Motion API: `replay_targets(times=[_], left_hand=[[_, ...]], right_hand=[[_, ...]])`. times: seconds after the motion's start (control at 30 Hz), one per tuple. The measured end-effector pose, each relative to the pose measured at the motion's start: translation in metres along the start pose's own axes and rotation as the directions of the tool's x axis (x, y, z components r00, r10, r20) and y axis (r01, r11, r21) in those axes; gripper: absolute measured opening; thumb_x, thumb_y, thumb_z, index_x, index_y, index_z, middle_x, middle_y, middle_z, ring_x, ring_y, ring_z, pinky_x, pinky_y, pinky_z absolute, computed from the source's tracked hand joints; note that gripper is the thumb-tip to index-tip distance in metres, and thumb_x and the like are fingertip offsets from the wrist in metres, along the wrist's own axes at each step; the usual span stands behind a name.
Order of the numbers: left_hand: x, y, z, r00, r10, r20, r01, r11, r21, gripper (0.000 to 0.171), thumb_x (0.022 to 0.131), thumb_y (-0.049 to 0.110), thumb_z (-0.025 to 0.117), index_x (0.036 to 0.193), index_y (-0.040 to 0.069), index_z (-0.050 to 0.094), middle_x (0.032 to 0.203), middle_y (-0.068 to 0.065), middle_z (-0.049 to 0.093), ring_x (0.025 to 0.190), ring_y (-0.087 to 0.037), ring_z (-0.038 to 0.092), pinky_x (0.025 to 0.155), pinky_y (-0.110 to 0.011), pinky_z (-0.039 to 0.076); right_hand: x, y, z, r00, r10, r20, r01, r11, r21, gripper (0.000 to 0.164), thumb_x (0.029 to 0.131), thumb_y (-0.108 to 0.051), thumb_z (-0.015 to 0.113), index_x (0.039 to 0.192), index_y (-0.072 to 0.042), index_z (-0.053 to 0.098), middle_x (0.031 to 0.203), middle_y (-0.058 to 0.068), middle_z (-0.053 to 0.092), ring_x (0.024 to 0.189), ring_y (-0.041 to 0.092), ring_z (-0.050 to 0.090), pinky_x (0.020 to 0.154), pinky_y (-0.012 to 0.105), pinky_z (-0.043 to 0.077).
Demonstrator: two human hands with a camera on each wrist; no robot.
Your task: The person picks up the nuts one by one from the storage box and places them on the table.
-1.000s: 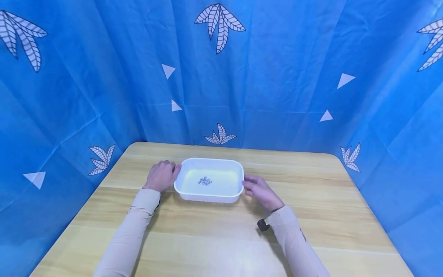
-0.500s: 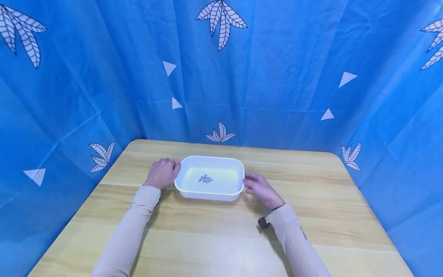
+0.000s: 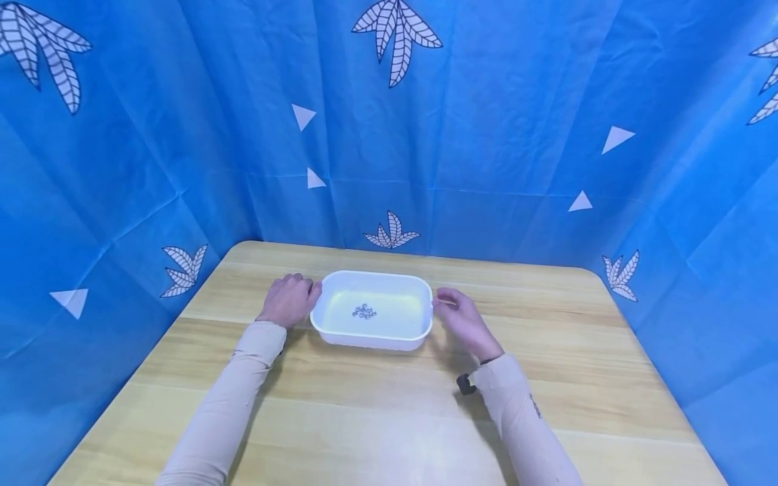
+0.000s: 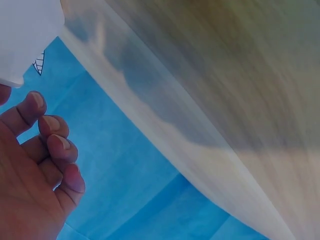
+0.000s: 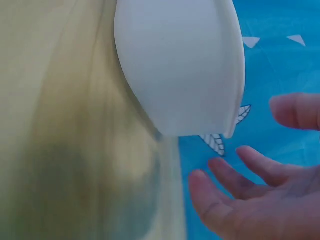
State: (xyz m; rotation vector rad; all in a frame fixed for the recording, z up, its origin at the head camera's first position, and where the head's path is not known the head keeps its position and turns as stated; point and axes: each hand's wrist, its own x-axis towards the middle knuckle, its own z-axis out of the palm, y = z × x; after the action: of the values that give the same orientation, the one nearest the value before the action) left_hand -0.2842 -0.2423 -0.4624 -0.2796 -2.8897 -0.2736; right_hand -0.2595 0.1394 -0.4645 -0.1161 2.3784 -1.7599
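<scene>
A white rectangular plastic tray (image 3: 377, 342) is seen on the wooden table (image 3: 340, 418), between the 2 hands. Its left end is met, or nearly met, by the thumb side of the left hand (image 3: 288, 299). By the right hand (image 3: 464, 324) the other end is closely flanked, and a gap between fingers and tray is shown in the right wrist view.

Both forearms, covered by pale sleeves (image 3: 221, 405), are stretched forward and angled inward. The left fingers are loosely bent beside the tray; whether the rim is pinched by them cannot be told. The right fingers are relaxed and spread, with nothing held.

The tray's mouth is turned upward. Its long axis is laid from left to right, roughly parallel to the table's far edge. Inside, a small grey cluster (image 3: 365, 311) is seen left of centre; whether it is printed or loose cannot be told.
</scene>
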Motion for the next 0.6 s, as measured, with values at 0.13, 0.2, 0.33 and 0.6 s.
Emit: replay_targets(times=[0.13, 0.2, 0.33, 0.6], left_hand=[[0.001, -0.001, -0.002, 1.0, -0.016, 0.02, 0.016, 1.0, 0.003, 0.052, 0.109, 0.036, 0.039, 0.098, 0.002, 0.076, 0.091, -0.017, 0.071, 0.092, -0.039, 0.066, 0.082, -0.057, 0.053], [0.001, -0.001, -0.003, 0.999, -0.021, 0.03, 0.021, 1.0, 0.005, 0.053, 0.109, 0.037, 0.038, 0.098, 0.001, 0.076, 0.092, -0.017, 0.072, 0.093, -0.039, 0.066, 0.083, -0.058, 0.053], [0.001, -0.001, -0.004, 0.999, -0.029, 0.045, 0.028, 1.0, 0.007, 0.054, 0.109, 0.038, 0.037, 0.099, 0.001, 0.076, 0.094, -0.018, 0.073, 0.093, -0.04, 0.067, 0.084, -0.059, 0.053], [0.001, -0.002, -0.001, 0.999, -0.02, 0.04, 0.02, 1.0, 0.01, 0.057, 0.109, 0.04, 0.036, 0.091, 0.001, 0.073, 0.091, -0.02, 0.072, 0.088, -0.04, 0.067, 0.08, -0.058, 0.054]], right_hand=[[0.0, -0.013, -0.001, 0.992, -0.094, -0.081, 0.083, 0.989, -0.122, 0.05, 0.104, -0.026, 0.059, 0.145, 0.002, 0.052, 0.145, 0.022, 0.056, 0.134, 0.039, 0.056, 0.111, 0.051, 0.049], [0.0, -0.02, 0.0, 0.984, -0.14, -0.107, 0.117, 0.974, -0.194, 0.044, 0.104, -0.026, 0.059, 0.139, 0.001, 0.058, 0.137, 0.021, 0.061, 0.126, 0.037, 0.06, 0.105, 0.049, 0.052], [0.002, -0.033, 0.003, 0.972, -0.214, -0.103, 0.177, 0.942, -0.285, 0.036, 0.103, -0.024, 0.061, 0.129, 0.0, 0.067, 0.119, 0.017, 0.069, 0.11, 0.031, 0.064, 0.096, 0.044, 0.054], [0.012, -0.054, 0.015, 0.961, -0.276, 0.016, 0.264, 0.895, -0.359, 0.023, 0.101, -0.02, 0.064, 0.115, -0.003, 0.074, 0.106, 0.013, 0.075, 0.092, 0.023, 0.065, 0.081, 0.032, 0.055]])
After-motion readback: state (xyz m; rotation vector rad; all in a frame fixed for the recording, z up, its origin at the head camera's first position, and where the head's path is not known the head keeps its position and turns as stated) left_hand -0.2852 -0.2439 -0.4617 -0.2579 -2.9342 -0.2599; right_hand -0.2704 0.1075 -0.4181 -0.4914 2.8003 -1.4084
